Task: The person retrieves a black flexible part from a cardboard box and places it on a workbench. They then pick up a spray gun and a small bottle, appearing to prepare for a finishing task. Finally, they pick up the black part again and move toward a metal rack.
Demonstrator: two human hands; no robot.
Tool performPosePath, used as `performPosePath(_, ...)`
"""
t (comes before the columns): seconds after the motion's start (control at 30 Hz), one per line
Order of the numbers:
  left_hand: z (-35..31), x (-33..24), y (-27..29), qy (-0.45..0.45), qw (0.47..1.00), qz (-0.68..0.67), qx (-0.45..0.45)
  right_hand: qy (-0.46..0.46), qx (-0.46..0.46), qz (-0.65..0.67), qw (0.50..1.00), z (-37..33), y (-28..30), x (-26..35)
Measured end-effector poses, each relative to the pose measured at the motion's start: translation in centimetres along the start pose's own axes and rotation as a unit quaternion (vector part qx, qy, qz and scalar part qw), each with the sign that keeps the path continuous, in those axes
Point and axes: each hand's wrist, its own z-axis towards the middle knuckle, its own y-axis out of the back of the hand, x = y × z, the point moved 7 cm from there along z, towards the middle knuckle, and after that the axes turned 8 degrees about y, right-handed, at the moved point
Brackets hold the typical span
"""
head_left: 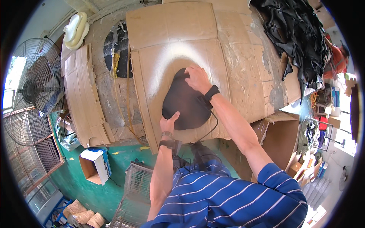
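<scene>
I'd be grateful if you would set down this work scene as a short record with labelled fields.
Workpiece: black, smooth, roughly pear-shaped piece
Left hand: thumb on the workpiece's lower-left edge; other fingers mostly hidden
Right hand: fingers at its upper edge; firmness of grip unclear
Surface: flat brown cardboard sheets under the workpiece
Left of table: large round fan with wire guard
Table's far right: heap of black, irregular, limp pieces
Floor: green, with small open cardboard box
</scene>
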Motion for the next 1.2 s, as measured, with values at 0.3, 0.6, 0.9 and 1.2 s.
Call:
performPosePath(0.3,-0.1,0.0,-0.4,-0.002,0.999,-0.050,0.013,-0.022,-0.049,-0.013,0.999,0.7,0.6,-1.7)
performPosePath(0.6,0.1,0.0,-0.3,-0.018,0.998,-0.051,0.015,-0.060,-0.095,0.078,0.991,1.0,0.3,-2.8)
performPosePath(0.9,-0.1,0.2,-0.2,-0.021,0.995,-0.097,0.030,-0.022,-0.066,0.031,0.997,0.5,-0.2,-2.9)
performPosePath(1.2,-0.2,-0.1,-0.5,-0.052,0.996,-0.069,-0.006,0.010,-0.088,0.016,0.996,-0.1,0.7,-2.1)
